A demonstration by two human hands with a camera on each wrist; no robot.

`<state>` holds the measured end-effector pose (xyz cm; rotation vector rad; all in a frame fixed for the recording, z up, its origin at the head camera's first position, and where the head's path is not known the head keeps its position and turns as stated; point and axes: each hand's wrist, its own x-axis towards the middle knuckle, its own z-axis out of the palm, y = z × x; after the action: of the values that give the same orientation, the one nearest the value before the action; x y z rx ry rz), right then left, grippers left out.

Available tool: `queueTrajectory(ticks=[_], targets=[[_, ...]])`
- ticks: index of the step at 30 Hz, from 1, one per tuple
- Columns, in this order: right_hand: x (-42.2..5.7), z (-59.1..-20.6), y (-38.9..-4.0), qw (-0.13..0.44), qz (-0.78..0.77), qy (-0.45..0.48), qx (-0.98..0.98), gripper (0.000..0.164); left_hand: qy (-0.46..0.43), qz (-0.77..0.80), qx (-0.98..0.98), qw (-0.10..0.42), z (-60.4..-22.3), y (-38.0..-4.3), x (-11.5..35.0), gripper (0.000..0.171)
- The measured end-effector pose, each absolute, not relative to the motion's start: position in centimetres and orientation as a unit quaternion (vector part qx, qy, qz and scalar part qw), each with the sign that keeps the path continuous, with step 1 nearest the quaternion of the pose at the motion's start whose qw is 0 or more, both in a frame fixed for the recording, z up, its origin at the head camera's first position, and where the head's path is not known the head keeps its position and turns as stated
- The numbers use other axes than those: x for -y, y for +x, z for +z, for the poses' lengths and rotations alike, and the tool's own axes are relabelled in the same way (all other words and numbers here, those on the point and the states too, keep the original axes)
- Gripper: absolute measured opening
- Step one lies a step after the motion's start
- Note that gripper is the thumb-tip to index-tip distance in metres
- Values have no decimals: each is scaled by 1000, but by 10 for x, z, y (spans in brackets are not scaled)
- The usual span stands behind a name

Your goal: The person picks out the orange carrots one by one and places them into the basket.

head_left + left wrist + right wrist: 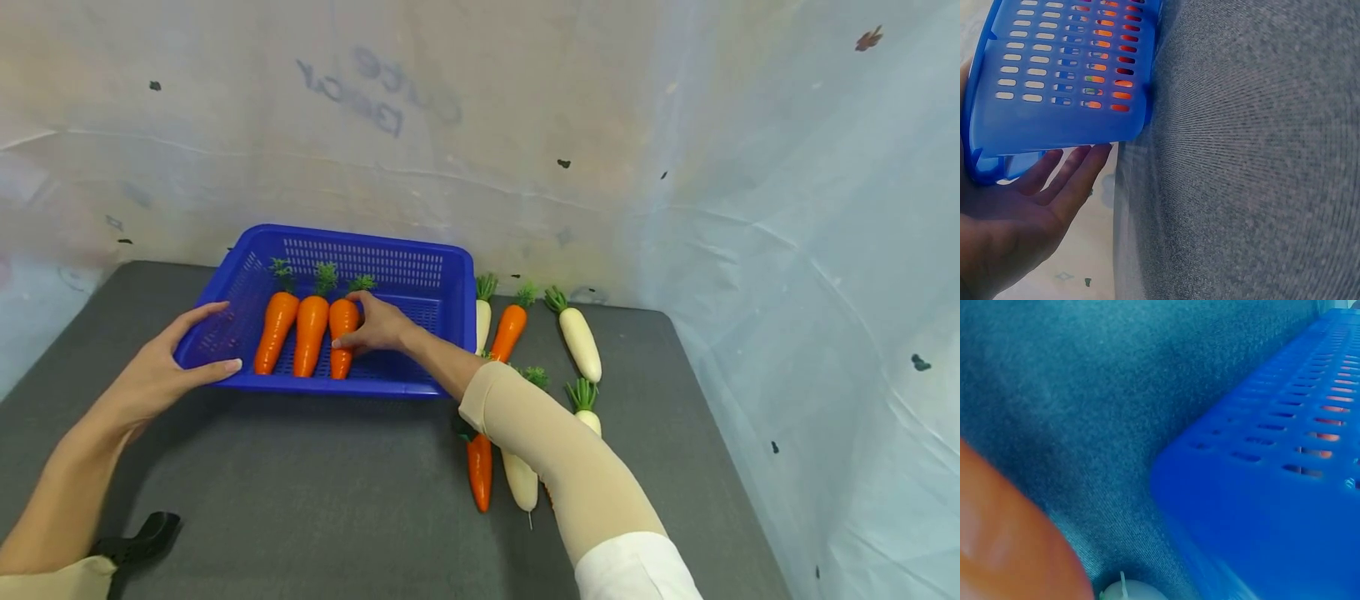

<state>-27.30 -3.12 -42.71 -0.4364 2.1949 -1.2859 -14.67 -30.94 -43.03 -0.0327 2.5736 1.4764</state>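
Note:
A blue plastic basket (405, 388) with slotted walls stands on the dark table. Inside, two orange carrots, the left carrot (276, 333) and the middle carrot (311, 337), lie side by side with their green tops toward the back. My right hand (381, 323) pinches a third carrot (342, 337) between thumb and fingers, beside the middle one. At the basket's left end, my left hand (153, 367) grips the front corner, thumb over the rim. The left wrist view shows that hand's fingers (1079, 172) against the basket's outer wall. My right hand is not visible in the right wrist view.
Right of the basket lie several white radishes, such as one radish (581, 343), and more carrots, including one carrot (480, 471). My right forearm partly covers them. A black curved object (142, 540) is by my left forearm. A pale sheet (525, 108) hangs behind the table (337, 492).

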Motion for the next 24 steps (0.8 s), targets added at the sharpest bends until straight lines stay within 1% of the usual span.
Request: queueTrajectory(ticks=[8, 14, 18, 24], targets=[[27, -427, -274, 293, -508, -161, -793, 83, 0, 503, -860, 84, -434, -145, 310, 87], [19, -418, -275, 266, -501, -177, -804, 73, -7, 504, -859, 87, -436, -148, 310, 86], [11, -408, -271, 254, -502, -205, -801, 66, -10, 500, -862, 85, -437, -148, 312, 87], [-13, -396, -266, 246, -515, -237, -786, 63, -12, 498, -863, 84, -436, -149, 311, 87]])
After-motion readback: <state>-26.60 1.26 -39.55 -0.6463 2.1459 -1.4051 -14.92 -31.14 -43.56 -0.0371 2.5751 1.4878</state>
